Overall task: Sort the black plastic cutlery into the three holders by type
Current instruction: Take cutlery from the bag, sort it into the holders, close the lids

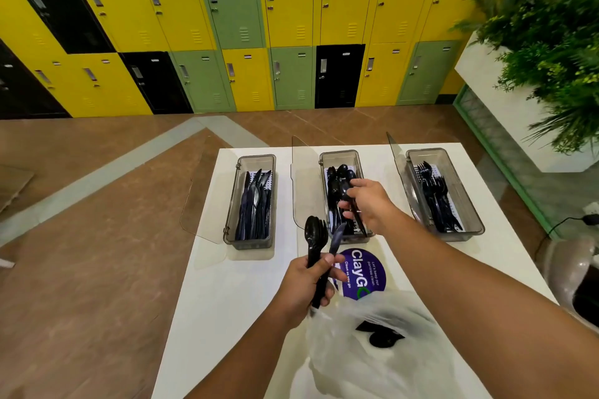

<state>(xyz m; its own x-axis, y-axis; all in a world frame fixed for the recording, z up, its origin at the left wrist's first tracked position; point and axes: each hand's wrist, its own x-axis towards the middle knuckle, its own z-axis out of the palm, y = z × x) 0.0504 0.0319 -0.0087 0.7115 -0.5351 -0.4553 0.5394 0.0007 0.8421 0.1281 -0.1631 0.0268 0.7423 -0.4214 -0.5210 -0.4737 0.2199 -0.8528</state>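
White table: knife holder, spoon holder and fork holder, all partly filled. Right hand pinches a spoon over the spoon holder; left hand grips a mixed bunch; more lies in the bag.

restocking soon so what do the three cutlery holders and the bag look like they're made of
Knife holder, spoon holder and fork holder: smoky, glossy see-through hard plastic, probably acrylic; knives show through the wall. Bag: thin whitish plastic film, crumpled, dark cutlery showing through.
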